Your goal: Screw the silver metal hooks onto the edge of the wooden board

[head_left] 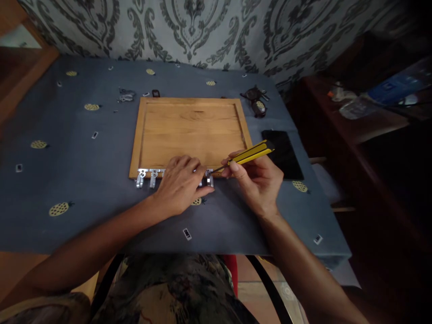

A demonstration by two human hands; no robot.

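A wooden panel (189,130) with a raised frame lies flat on the table. Along its near edge runs a metal hook rail (154,173), its silver hooks hanging over the side. My left hand (180,184) is closed over the rail, fingers on top and thumb below by the right-end hook (210,180). Between the fingers of my right hand (258,180) is a screwdriver (251,154) with a yellow and black handle. Its thin shaft slopes down to the left, and the tip meets the rail above that hook. My left fingers cover the rail's middle.
A dark phone-like slab (283,153) lies right of the panel. Sunglasses (255,100) sit behind its right corner, and small metal pieces (126,95) lie behind the left. The tablecloth (101,189) has pineapple prints. A plastic bottle (388,92) rests on furniture at the right.
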